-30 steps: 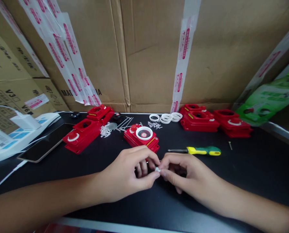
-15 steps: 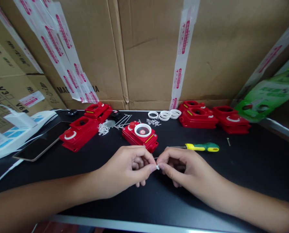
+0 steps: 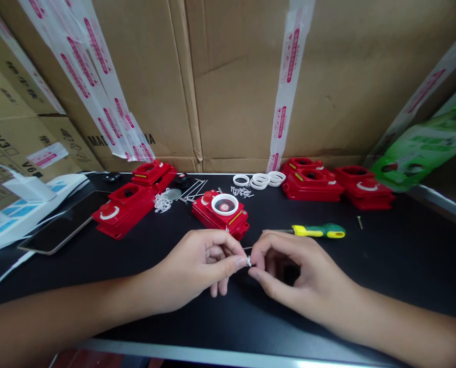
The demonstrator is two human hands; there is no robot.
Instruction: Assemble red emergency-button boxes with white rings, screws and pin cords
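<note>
Between the thumb and index finger of my left hand (image 3: 208, 268) is a small white plastic piece (image 3: 248, 261), mostly covered by the fingertips. My right hand (image 3: 300, 268) is right beside it, thumb and index finger slightly apart, with the index fingertip close to the piece. A thin metal rod (image 3: 247, 248) shows between the hands; what it belongs to is hidden. Just beyond the fingers lies a red housing (image 3: 220, 217) with a white ring (image 3: 225, 205) on its round window and a red knob. A screwdriver (image 3: 317, 231) with a green and yellow handle lies behind my right hand.
More red housings (image 3: 126, 209) stand at left, others (image 3: 312, 184) at right. At the back are white rings (image 3: 260, 181), small screws (image 3: 242, 192), white plastic pieces (image 3: 162, 203) and metal rods (image 3: 194, 190). A phone (image 3: 63, 225), power strip (image 3: 55, 197) and single screw (image 3: 360, 222) lie around.
My right thumb and index finger have parted and drawn slightly away from the white piece. My left hand still pinches it in nearly the same place.
</note>
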